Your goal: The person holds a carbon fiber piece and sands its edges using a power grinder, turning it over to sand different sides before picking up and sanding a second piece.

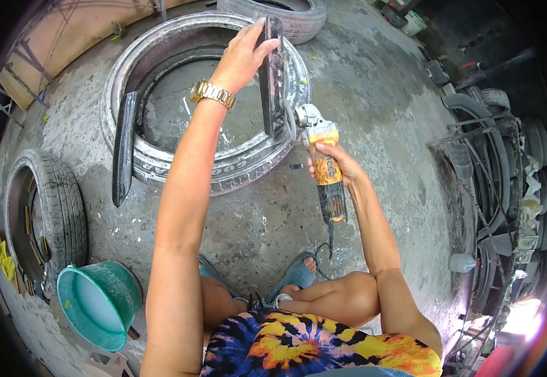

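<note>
My right hand point(342, 164) is wrapped around the yellow and black body of an angle grinder point(329, 179). The grinder's disc point(290, 121) is right at the edge of a long black panel point(274, 81), near its lower end. At the panel's far end, my left hand point(248, 53) grips it, thumb over its face. Beneath the panel lies a dusty tire point(223, 168) on its side, and the panel rests across its right part. A second black panel with a woven pattern point(124, 151) leans over the tire's left side.
A worn tire point(66, 213) stands upright at left, behind a green bucket point(129, 286) with pale liquid. Another tire point(295, 22) lies at the back. Racks with dark curved parts point(493, 169) line the right side. The grinder's cord point(330, 245) trails near my foot.
</note>
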A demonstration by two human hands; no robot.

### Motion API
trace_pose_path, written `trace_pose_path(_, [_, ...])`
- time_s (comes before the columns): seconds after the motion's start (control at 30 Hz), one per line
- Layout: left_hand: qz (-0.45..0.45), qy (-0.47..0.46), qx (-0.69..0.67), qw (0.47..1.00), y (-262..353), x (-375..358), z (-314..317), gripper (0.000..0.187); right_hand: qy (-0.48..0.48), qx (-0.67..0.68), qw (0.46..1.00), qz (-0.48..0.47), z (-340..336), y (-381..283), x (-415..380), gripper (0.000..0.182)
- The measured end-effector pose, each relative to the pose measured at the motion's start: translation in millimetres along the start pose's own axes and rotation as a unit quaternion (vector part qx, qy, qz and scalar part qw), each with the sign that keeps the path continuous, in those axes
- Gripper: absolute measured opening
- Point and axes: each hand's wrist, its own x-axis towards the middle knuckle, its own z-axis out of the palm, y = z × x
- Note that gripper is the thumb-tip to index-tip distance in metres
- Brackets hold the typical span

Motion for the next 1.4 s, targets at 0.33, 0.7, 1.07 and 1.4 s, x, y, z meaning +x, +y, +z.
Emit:
trace_pose_path(0.33, [-0.010, 0.021, -0.021, 1.000, -3, -2, -6, 0.044, 0.012, -0.014, 1.000, 0.022, -8, 19, -3, 0.041])
trace_pose_path(0.7, [-0.023, -0.067, -0.057, 0.996, 27, -2, -7, 0.055, -0.015, 0.053, 0.998, -0.038, 6, -11, -10, 0.042])
trace_pose_path(1.07, [-0.004, -0.073, -0.037, 0.997, 26, -4, -4, 0.060, -0.042, 0.037, 0.997, -0.052, 10, -21, -2, 0.039])
trace_pose_path(1.4, [0.001, -0.070, -0.034, 0.997, 24, -5, -3, 0.062, -0.018, 0.020, 0.998, -0.055, 14, -27, -4, 0.043])
